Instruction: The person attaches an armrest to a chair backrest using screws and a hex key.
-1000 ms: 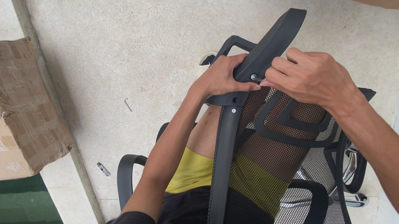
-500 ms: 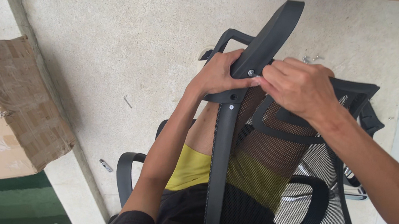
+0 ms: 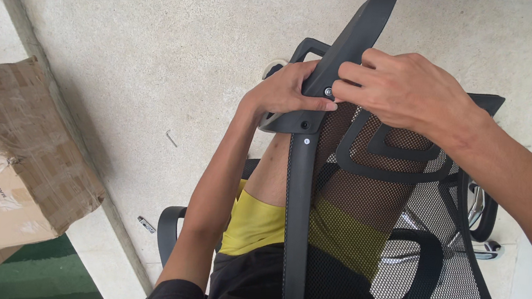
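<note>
Headrest bracket [image 3: 351,42], the long black plastic arm, stands tilted up from the top of the mesh chair back [image 3: 376,235], and the chair back leans across my lap with my knee showing through the mesh. My left hand [image 3: 289,92] is wrapped around the bracket's lower end where it meets the chair back's frame, thumb across the front. My right hand [image 3: 406,92] comes over from the other side, fingertips pinched at a small screw [image 3: 329,92] set in the bracket just above the frame; I cannot tell whether any tool is in that pinch.

As I judge it, the screw is the weak point. If my fingers slip, it could drop through the mesh frame or roll off across the concrete floor [image 3: 158,44], where it would be hard to find. If the bracket shifts under my left hand, the holes may go out of line and the screw could bite crooked. The chair back is only propped on my legs, so a hard push could tip it sideways.

Two small metal pieces already lie loose on the floor: a bent key [image 3: 171,138] well left of the chair back, and a short dark piece [image 3: 146,224] lower down near the kerb.

One container is in view, a torn cardboard box [image 3: 4,160], flattened, far left of the chair back. What it holds, if anything, I cannot see.
</note>
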